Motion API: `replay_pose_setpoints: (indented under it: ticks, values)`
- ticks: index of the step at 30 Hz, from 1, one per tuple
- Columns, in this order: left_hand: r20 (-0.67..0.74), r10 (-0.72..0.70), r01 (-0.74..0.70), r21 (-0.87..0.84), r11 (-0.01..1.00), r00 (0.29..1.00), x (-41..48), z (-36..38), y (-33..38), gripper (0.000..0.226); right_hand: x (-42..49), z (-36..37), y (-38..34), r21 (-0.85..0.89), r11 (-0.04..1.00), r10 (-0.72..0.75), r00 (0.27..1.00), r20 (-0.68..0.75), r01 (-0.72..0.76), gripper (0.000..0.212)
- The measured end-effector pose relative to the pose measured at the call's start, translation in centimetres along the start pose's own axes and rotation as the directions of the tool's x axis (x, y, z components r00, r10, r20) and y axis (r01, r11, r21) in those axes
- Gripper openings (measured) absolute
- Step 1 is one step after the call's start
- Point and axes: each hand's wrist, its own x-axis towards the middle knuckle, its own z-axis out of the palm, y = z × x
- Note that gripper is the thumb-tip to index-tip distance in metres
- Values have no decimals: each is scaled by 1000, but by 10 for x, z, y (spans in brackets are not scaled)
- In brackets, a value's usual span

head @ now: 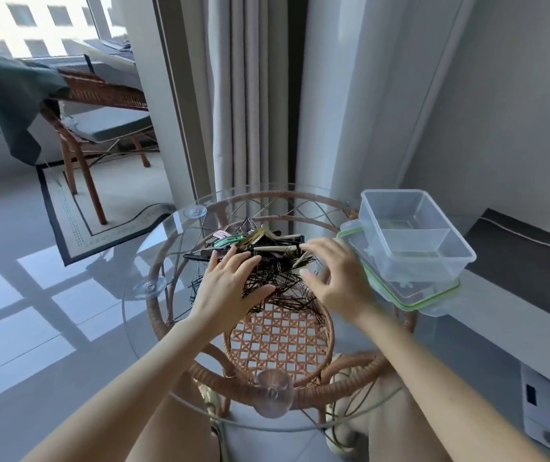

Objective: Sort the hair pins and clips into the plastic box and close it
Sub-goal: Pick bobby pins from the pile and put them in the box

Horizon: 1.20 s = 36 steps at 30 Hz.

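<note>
Left hand (230,288): fingers spread, laid flat on pile, nothing pinched.
Right hand (336,278): fingers spread and curled, at pile's right side, nothing gripped.
Hair pins and clips (267,258): heaped mid-bench (153,328), on glass.
Plastic box (413,235): uncovered, at bench's right edge, stacked on green-rimmed lid (410,296).
</note>
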Motion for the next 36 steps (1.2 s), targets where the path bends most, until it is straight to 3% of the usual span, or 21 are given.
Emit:
replay_pose_setpoints:
  ticks: [3, 5, 7, 10, 16, 19, 22, 24, 26, 28, 29, 32, 36]
  values:
    - [-29, 25, -26, -17, 1000, 999, 4, -6, 9, 87, 9, -34, 30, -345, 918, 111, 962, -250, -195, 40]
    - [-23, 98, -98, -14, 995, 995, 8, -7, 21, 81, 9, -52, 44, -461, 824, 277, 944, -178, -329, 41]
    - [-2, 187, -187, 12, 982, 982, 15, -6, 37, 73, 4, -62, 46, -495, 790, 384, 921, -58, -361, 41]
    - [92, 277, -283, 68, 957, 957, 32, -3, 64, 69, -7, -65, 44, -477, 830, 333, 943, 6, -290, 37]
    - [345, 256, -313, 122, 942, 903, 58, 16, 99, 66, -26, -71, 22, -412, 900, 169, 985, 32, -141, 35]
    - [369, 222, -279, 106, 955, 902, 59, 17, 99, 61, -32, -76, 14, -395, 909, 189, 977, 99, -135, 36]
    - [292, 231, -255, 47, 966, 928, 53, 8, 93, 53, -32, -81, 10, -475, 876, 97, 995, 10, -81, 31]
    - [162, 188, -188, -12, 982, 969, 44, -1, 83, 45, -33, -81, 0, -477, 878, -18, 994, -109, -36, 26]
    - [24, 98, -97, -37, 995, 995, 34, -14, 67, 40, -34, -77, -17, -371, 928, -77, 991, -107, 33, 27]
    - [-53, -26, 25, -7, 1000, 998, 21, -29, 49, 40, -37, -62, -33, -251, 968, 44, 993, 107, -16, 49]
    - [-51, -106, 107, 23, 994, 993, 13, -36, 40, 44, -38, -51, -37, -263, 962, 143, 961, 238, -78, 65]
    - [128, -381, 362, 149, 920, 916, -17, -52, 18, 72, -38, -16, -36, -452, 872, 385, 832, 400, -187, 101]
    - [342, -485, 404, 284, 870, 805, -50, -53, 6, 92, -25, 12, -37, -476, 860, 399, 825, 400, -185, 108]
